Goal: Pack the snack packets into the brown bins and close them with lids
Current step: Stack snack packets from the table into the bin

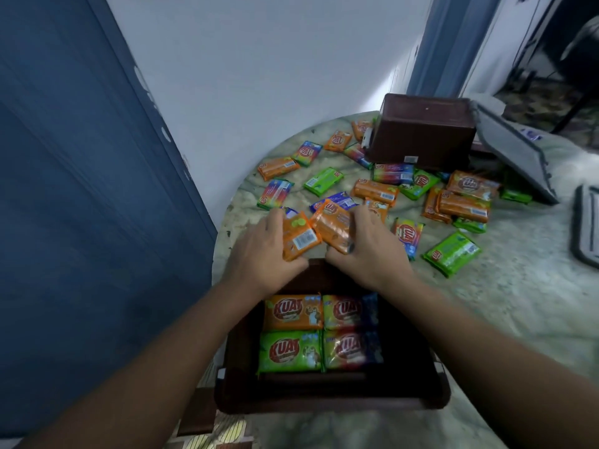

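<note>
Head view: both hands work just beyond the open brown bin point(240, 351), the left hand point(262, 251) clamped on one orange packet point(299, 236), the right hand point(372, 251) on another point(334, 225), likely to carry them in beside four packets point(319, 332) already inside. Loose packets point(376, 189) lie farther off on the worktop point(518, 303).
</note>
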`<action>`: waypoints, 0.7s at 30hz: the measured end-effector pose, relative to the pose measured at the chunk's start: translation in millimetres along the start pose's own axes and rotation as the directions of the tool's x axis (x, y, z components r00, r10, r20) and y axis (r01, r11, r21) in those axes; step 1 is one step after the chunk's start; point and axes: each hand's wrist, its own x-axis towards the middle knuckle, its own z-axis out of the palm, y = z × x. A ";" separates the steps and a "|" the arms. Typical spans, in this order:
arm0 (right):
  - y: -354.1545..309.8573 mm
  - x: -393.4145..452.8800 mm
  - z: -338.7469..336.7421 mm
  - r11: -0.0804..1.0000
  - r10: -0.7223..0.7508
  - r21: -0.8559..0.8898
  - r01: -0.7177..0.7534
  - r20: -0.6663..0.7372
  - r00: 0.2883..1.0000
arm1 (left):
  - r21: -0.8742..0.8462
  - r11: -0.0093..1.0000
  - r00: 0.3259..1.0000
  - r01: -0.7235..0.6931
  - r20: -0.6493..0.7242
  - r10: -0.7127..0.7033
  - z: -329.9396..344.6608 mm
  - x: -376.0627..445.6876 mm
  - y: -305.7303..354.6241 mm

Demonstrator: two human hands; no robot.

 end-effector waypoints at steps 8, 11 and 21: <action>14.6 -70.5 -9.4 0.954 -0.093 -0.230 0.191 0.379 0.921 | 0.117 0.983 0.949 -0.141 0.299 0.100 4.5 -83.6 0.4; 15.4 -76.7 -5.8 0.878 -0.130 -0.354 0.322 0.472 0.872 | 0.231 0.942 0.921 -0.245 0.360 0.151 10.7 -93.1 -4.2; 16.6 -82.2 -3.3 0.775 -0.127 -0.444 0.449 0.586 0.800 | 0.236 0.872 0.780 -0.430 0.582 0.228 13.7 -94.0 1.2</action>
